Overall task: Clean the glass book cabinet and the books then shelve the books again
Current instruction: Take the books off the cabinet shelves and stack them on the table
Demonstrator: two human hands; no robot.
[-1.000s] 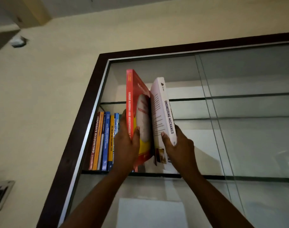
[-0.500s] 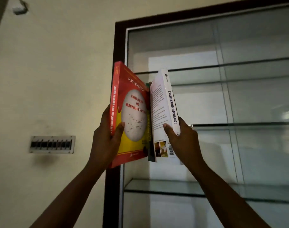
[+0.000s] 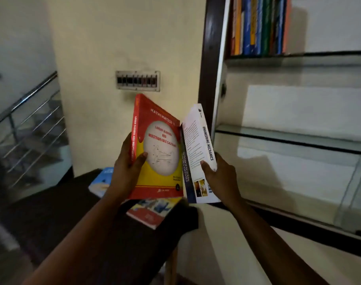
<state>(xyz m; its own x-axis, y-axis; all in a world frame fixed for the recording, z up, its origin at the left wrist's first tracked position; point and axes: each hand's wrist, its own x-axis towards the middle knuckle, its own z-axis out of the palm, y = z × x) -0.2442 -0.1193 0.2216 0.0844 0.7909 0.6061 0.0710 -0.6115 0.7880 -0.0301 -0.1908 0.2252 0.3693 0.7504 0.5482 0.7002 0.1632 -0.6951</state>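
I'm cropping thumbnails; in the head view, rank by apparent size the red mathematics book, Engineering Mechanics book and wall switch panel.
Largest: red mathematics book.
Then: Engineering Mechanics book, seen at an angle.
Smallest: wall switch panel, though it is farther from the camera.

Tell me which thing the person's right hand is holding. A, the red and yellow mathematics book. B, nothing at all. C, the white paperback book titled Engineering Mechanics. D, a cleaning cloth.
C: the right hand grips the white paperback book titled Engineering Mechanics, thumb on its back cover, while the left hand holds the red and yellow mathematics book.
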